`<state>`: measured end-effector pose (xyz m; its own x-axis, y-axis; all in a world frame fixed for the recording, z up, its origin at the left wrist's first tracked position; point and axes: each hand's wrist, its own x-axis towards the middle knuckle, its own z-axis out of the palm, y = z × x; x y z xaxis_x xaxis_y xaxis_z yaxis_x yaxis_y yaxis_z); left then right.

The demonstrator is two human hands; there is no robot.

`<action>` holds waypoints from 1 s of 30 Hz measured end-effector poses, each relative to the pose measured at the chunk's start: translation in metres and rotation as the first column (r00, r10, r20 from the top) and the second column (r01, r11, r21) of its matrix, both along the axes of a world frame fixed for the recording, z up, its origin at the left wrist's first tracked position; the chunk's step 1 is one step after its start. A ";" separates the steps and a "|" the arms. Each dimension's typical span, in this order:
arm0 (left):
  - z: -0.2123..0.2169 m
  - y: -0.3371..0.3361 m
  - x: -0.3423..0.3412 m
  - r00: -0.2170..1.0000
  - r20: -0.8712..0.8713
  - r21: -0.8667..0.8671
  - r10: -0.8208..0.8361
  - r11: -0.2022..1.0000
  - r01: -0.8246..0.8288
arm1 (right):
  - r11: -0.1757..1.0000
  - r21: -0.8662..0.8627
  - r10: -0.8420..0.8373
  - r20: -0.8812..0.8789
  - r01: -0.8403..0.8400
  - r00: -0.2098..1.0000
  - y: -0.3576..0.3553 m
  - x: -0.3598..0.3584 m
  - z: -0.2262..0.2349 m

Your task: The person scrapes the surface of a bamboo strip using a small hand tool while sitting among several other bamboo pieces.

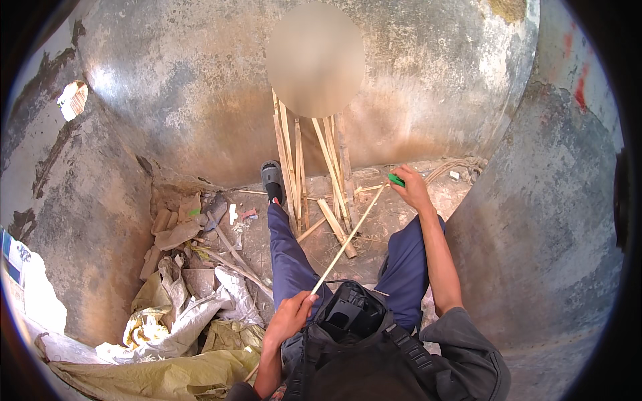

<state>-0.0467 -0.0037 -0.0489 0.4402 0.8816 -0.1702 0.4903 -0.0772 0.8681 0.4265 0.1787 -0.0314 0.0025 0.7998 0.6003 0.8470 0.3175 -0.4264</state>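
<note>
A long, thin pale wooden strip [348, 244] slants across my lap. Its lower part passes through my left hand [292, 317], whose fingers are closed round it beside my left thigh. Near the strip's far end, above my right knee, my right hand [411, 190] is closed on a small green tool [396, 180]. Only the green part shows; the fingers cover the rest, so its kind cannot be made out. The strip's tip lies right by this tool. I cannot tell whether they touch.
Several longer wooden slats [289, 157] lean against the curved grey wall [200, 87] ahead. A short thick piece [337, 228] lies between my legs. Scrap wood [177, 234] and crumpled sacks [194, 314] lie at the left. Coiled thin strips [455, 164] rest at the right.
</note>
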 end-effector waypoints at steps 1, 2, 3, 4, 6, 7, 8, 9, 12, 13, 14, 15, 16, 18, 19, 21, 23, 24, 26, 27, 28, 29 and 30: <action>0.003 0.000 0.000 1.000 -0.021 -0.004 0.001 1.000 -0.001 | 1.000 -0.014 0.000 -0.006 0.000 1.000 0.000 0.000 -0.001; 0.005 0.000 0.000 0.999 -0.042 -0.008 0.002 1.000 -0.002 | 1.000 -0.028 0.000 -0.012 0.000 1.000 0.001 -0.001 -0.003; 0.006 0.000 0.000 0.999 -0.045 -0.015 0.004 1.000 -0.004 | 0.999 -0.042 0.000 -0.017 -0.001 1.000 0.001 -0.001 -0.004; 0.007 0.000 0.001 0.999 -0.047 -0.020 0.004 1.000 -0.005 | 0.999 -0.038 -0.004 -0.012 0.004 1.000 0.003 0.001 -0.007; 0.006 0.000 0.001 0.999 -0.034 -0.003 -0.001 1.000 0.000 | 0.999 -0.030 -0.013 -0.002 0.013 1.000 0.005 0.005 -0.012; 0.004 0.000 0.001 1.000 -0.020 0.018 -0.002 1.000 0.002 | 1.000 -0.022 -0.013 -0.008 0.013 1.000 0.006 0.004 -0.013; 0.004 0.000 0.001 1.000 -0.007 0.039 -0.004 0.999 0.004 | 1.000 -0.015 -0.014 -0.014 0.014 1.000 0.007 0.004 -0.014; 0.004 0.000 0.001 1.000 -0.020 0.026 0.007 1.000 -0.007 | 1.000 -0.007 -0.015 -0.020 0.015 1.000 0.008 0.003 -0.015; 0.011 0.000 0.006 0.999 -0.041 0.011 0.025 1.000 -0.025 | 0.999 -0.035 -0.043 -0.061 0.041 0.997 0.010 0.008 -0.019; 0.009 0.000 0.006 0.999 -0.036 0.020 0.032 0.999 -0.031 | 0.998 -0.044 -0.049 -0.068 0.046 0.996 0.011 0.007 -0.018; 0.008 0.000 0.005 0.999 -0.031 0.030 0.038 0.999 -0.037 | 0.997 -0.054 -0.055 -0.075 0.051 0.996 0.011 0.006 -0.018; 0.007 0.000 0.005 0.999 -0.028 0.035 0.040 0.999 -0.039 | 0.996 -0.063 -0.061 -0.081 0.056 0.995 0.012 0.004 -0.017; 0.007 0.000 0.006 0.999 -0.024 0.040 0.039 0.998 -0.038 | 0.996 -0.064 -0.071 -0.079 0.066 0.994 0.012 0.006 -0.018; 0.007 0.000 0.007 0.999 -0.017 0.064 0.038 0.997 -0.037 | 0.994 -0.066 -0.091 -0.076 0.086 0.993 0.013 0.007 -0.019; 0.008 0.000 0.007 0.999 -0.014 0.082 0.040 0.996 -0.039 | 0.993 -0.069 -0.101 -0.082 0.096 0.991 0.013 0.007 -0.020; 0.011 0.000 0.009 0.999 -0.017 0.105 0.045 0.994 -0.043 | 0.991 -0.076 -0.121 -0.094 0.114 0.988 0.014 0.006 -0.021; 0.015 0.000 0.011 0.998 -0.028 0.118 0.048 0.992 -0.045 | 0.990 -0.075 -0.129 -0.096 0.122 0.987 0.015 0.008 -0.023; 0.015 -0.001 0.012 0.999 -0.012 0.138 0.048 0.989 -0.046 | 0.989 -0.074 -0.133 -0.097 0.126 0.986 0.015 0.009 -0.024; 0.012 -0.002 0.013 0.998 0.020 0.179 0.052 0.982 -0.055 | 0.985 -0.087 -0.160 -0.104 0.151 0.982 0.017 0.006 -0.026; 0.010 -0.003 0.014 0.998 0.013 0.191 0.056 0.980 -0.057 | 0.982 -0.093 -0.173 -0.107 0.164 0.979 0.019 0.004 -0.026; 0.009 -0.002 0.017 0.999 0.007 0.202 0.051 0.978 -0.051 | 0.979 -0.065 -0.200 -0.109 0.193 0.974 0.019 0.008 -0.030; 0.008 -0.001 0.020 0.999 0.001 0.214 0.045 0.976 -0.044 | 0.974 -0.038 -0.226 -0.111 0.223 0.968 0.019 0.012 -0.034; 0.008 0.000 0.023 0.999 0.002 0.209 0.036 0.977 -0.036 | 0.967 -0.010 -0.253 -0.114 0.254 0.961 0.019 0.017 -0.037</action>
